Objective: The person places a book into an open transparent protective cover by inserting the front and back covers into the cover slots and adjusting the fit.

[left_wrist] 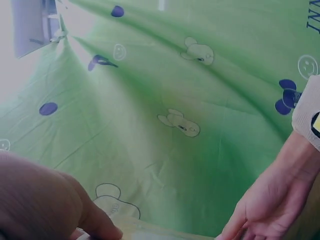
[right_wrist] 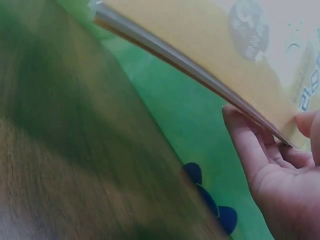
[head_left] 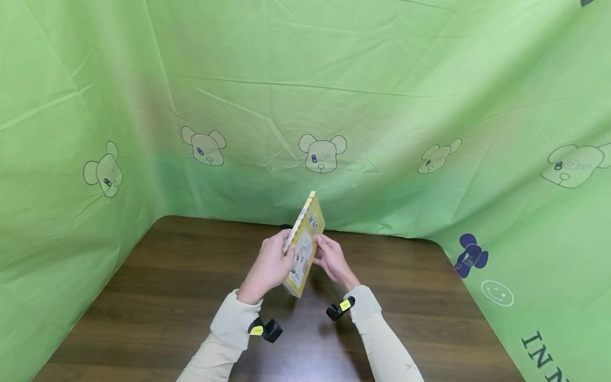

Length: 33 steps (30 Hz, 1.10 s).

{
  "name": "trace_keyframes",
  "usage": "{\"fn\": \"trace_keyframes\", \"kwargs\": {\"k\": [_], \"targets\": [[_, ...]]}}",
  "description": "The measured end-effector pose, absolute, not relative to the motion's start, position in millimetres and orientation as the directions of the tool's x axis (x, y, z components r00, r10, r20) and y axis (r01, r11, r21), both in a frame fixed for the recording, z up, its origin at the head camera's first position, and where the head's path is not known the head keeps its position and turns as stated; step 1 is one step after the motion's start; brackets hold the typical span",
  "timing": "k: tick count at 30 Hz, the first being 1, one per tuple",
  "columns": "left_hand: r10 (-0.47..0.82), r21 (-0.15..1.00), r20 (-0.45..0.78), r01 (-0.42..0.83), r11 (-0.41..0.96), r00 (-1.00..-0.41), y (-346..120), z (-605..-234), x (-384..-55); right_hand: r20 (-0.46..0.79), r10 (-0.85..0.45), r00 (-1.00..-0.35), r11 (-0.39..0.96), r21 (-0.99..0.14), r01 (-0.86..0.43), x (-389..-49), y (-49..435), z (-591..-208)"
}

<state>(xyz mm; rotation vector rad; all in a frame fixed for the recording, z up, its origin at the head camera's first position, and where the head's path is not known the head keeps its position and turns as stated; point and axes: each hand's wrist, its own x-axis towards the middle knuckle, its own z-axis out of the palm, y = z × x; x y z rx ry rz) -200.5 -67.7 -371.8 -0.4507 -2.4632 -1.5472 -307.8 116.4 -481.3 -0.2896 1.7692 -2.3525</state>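
A yellow book (head_left: 305, 246) with a cartoon drawing on its cover is held up above the table, tilted, its spine toward the left. My left hand (head_left: 273, 260) grips it along the spine, thumb on the front cover and the other fingers hidden behind. At the opposite edge my right hand (head_left: 332, 259) pinches the book between thumb and fingers. The right wrist view shows the closed page edges of the book (right_wrist: 200, 60), with the right hand's thumb (right_wrist: 306, 122) on the cover and its fingers underneath. Only a thin strip of the book shows low in the left wrist view.
A dark brown wooden table (head_left: 191, 297) lies beneath the hands. Green cloth (head_left: 267, 106) printed with bear heads hangs around its back and sides. A small dark object (head_left: 285, 226) peeks out behind the left hand. Each wrist wears a black camera strap.
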Motion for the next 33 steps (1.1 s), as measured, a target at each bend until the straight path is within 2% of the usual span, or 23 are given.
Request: {"fn": "trace_keyframes", "kwargs": {"k": [7,13,20,33], "targets": [[0.107,0.866,0.288,0.306,0.396,-0.952,-84,-382,-202,0.085,-0.273,-0.958,-0.18,-0.983,-0.036,-303,128,-481],[0.017,0.86,0.258,0.238,0.451,-0.966,-101,-405,-209,0.116,-0.288,-0.951,-0.081,-0.992,-0.096,-302,133,-479],[-0.001,0.878,0.197,0.176,0.445,-0.98,-108,-435,-225,0.097,-0.295,-0.951,0.047,-0.992,-0.116,-302,142,-474],[0.005,0.866,0.151,0.135,0.482,-0.988,-101,-487,-263,0.087,-0.083,-0.993,0.257,-0.961,-0.105,-307,152,-487]]}}
